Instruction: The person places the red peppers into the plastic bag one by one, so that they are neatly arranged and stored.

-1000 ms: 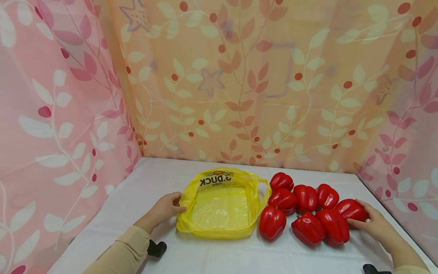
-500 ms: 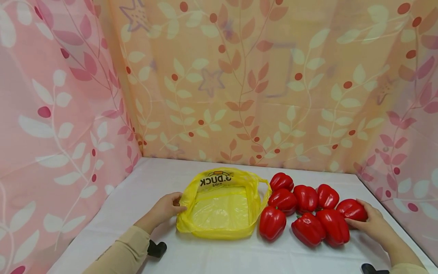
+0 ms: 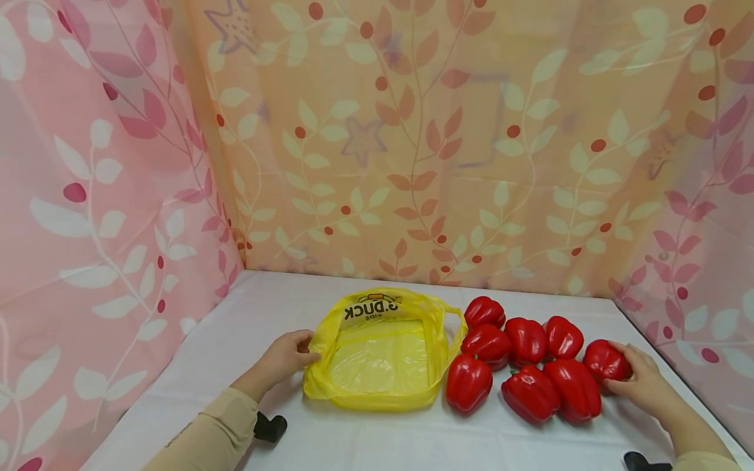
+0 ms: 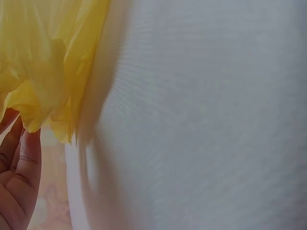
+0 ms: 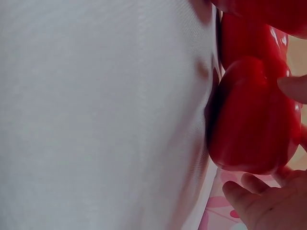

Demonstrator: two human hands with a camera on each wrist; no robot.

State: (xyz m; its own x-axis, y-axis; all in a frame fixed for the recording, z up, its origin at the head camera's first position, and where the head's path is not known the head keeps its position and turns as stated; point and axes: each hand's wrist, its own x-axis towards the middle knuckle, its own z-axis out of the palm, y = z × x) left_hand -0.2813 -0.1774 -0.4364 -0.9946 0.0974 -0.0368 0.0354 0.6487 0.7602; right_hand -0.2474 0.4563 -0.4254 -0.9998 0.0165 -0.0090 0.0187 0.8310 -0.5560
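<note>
Rightmost red pepper, right of the other peppers, has been turned slightly between the right hand's curled fingers and thumb, its grip probably being settled, while the yellow bag, farther left, is pinched at its left edge by the left hand.

We see a white-clothed worktop across the lower part of the head view. On it we find an open yellow plastic bag at lower centre and, at lower right, a cluster of red bell peppers.
</note>
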